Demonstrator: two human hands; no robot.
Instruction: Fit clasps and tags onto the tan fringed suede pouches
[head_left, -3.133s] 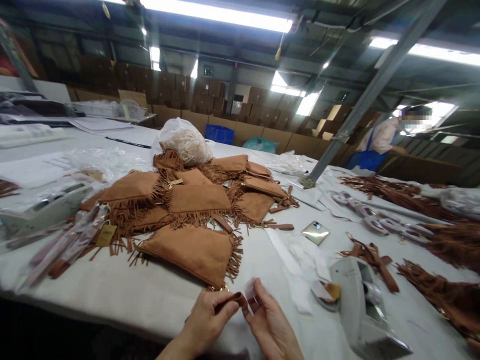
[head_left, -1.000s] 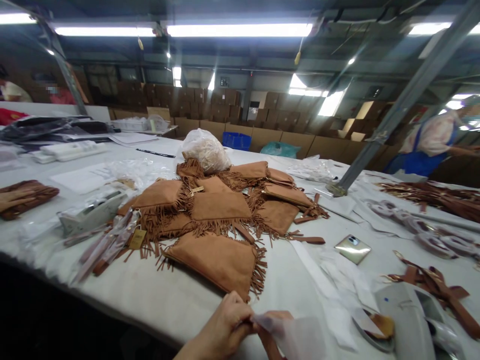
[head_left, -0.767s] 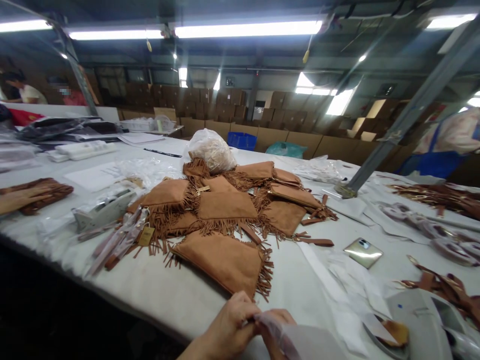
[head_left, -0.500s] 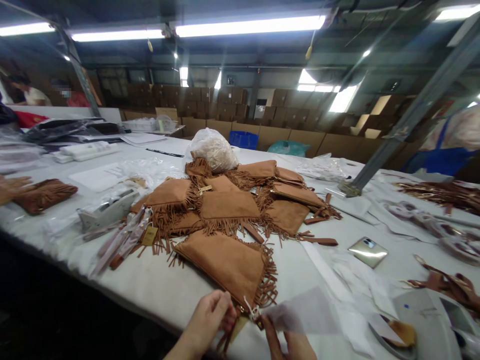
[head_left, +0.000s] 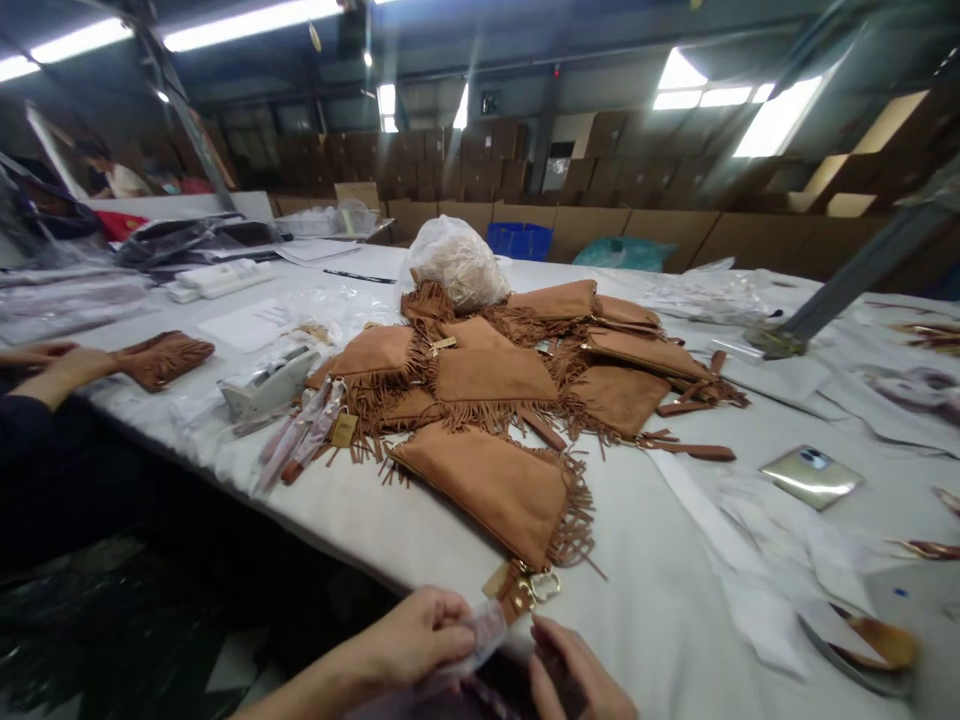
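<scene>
A brown fringed pouch [head_left: 487,485] lies flat at the table's front edge, its zip side toward me. From its near corner hang a tan tag, a short brown strap and a gold clasp [head_left: 545,585]. Just below that corner my left hand [head_left: 424,635] pinches a crumpled translucent wrapping sheet [head_left: 487,628]. The sheet trails under the fingers over something dark reddish, only partly visible. My right hand [head_left: 577,675] is close by on the right, its fingers curled with a gap between thumb and forefinger; I see nothing held there.
More fringed pouches [head_left: 495,375] are piled beyond. A tape dispenser [head_left: 270,385] and wrapped straps [head_left: 304,430] are on the left. To the right are a phone [head_left: 811,475], white sheets [head_left: 757,600] and a metal post [head_left: 862,270]. A co-worker's hands [head_left: 71,365] hold a brown fringed piece [head_left: 165,358].
The translucent sheet has passed from my right hand to my left, now bunched below the pouch's corner. The view has swung right. The co-worker's hands remain at the fringed piece.
</scene>
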